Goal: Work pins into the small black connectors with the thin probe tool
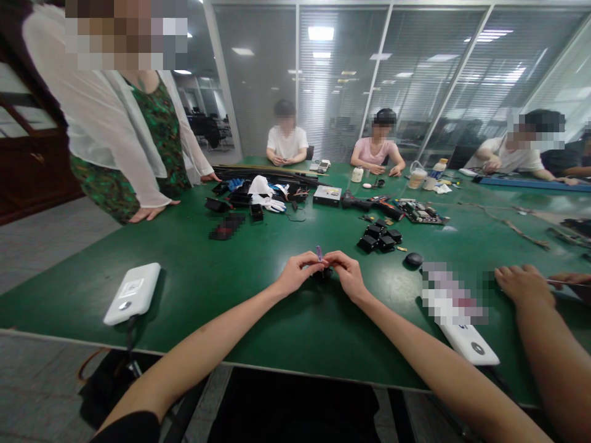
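Observation:
My left hand (299, 272) and my right hand (345, 273) meet over the green table (258, 307), thumbs and fingers pinched together. A small purple piece (319, 251) stands up between the fingertips, closest to my left thumb and index finger; its kind is too small to make out. Beneath the fingers sits a small dark object (322, 275), mostly covered by them. What my right fingertips pinch is hidden.
Black box-shaped parts (379, 236) and a black mouse (413, 260) lie right of centre. White power banks (133, 293) rest at both sides. Behind are a silver box (327, 195), a circuit board (422, 211) and white gloves (268, 203). A neighbour's hand (524, 286) is at right; several people surround the table.

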{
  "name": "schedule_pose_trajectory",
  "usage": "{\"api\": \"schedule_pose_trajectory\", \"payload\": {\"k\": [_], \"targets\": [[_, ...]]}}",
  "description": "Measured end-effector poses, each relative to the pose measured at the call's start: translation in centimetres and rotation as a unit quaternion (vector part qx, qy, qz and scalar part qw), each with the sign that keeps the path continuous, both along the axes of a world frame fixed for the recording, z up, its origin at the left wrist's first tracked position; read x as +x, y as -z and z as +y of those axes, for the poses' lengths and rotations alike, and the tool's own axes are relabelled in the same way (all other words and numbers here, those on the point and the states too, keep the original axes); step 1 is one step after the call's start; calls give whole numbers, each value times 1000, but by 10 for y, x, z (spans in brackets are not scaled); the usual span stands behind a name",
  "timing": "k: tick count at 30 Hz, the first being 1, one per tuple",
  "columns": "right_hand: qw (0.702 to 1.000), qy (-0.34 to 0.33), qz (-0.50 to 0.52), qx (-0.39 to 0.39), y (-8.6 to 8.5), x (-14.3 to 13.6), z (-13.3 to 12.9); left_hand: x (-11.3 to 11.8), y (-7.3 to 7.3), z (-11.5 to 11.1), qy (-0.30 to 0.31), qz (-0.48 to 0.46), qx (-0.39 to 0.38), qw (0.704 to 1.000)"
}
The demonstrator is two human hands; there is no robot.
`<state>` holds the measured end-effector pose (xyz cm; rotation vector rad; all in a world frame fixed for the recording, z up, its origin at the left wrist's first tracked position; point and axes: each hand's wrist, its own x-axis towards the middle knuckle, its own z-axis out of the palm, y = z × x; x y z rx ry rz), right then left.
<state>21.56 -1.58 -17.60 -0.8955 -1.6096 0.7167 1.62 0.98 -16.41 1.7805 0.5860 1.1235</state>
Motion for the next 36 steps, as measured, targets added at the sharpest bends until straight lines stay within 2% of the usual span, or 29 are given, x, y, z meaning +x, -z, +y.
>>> {"api": "schedule_pose_trajectory", "payload": {"k": [15,23,27,31,36], "targets": [[1000,0,-6,-14,1,-2,0,0,0,0,2,-2,12,1000],[996,-73,-49,-4,-17,1,-7,11,1,-2,-36,-21,-20,999],[992,-86,-88,5,-22,3,-8,16,0,-3,-69,-8,12,998],[992,-88,-86,4,-20,4,-3,18,-1,-5,-99,12,49,994],[993,-87,-78,3,-16,7,1,13,-2,-5,-54,26,81,995]]}}
